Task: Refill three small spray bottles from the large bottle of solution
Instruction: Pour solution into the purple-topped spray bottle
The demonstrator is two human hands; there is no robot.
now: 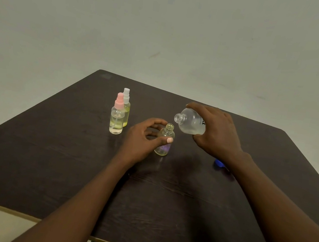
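Clear plastic small bottle (164, 140), round-shouldered with a threaded neck and no cap, stood near the middle of the dark brown wood-grain counter (63, 157). Only a thin yellowish layer sat at its base. It was steadied by the left hand (140, 139), fingers curled round the body, thumb across the front.

From above, the right hand (217, 132) gripped the large frosted translucent bottle (191, 122), fingers wrapped over it. It was tipped nearly sideways, open mouth just above and right of the small neck. No stream was visible, so the pour was judged about to start.

At the left stood the pink-capped spray bottle (117, 118) and, close behind it, the white-capped spray bottle (126, 105). Both were upright and closed, with pale yellow liquid inside, so likely done.

Estimate: two of three filled. The third needed filling and its sprayer refitted; no sprayer head was seen. A small blue cap (219, 163) lay on the counter by the right wrist, partly hidden.
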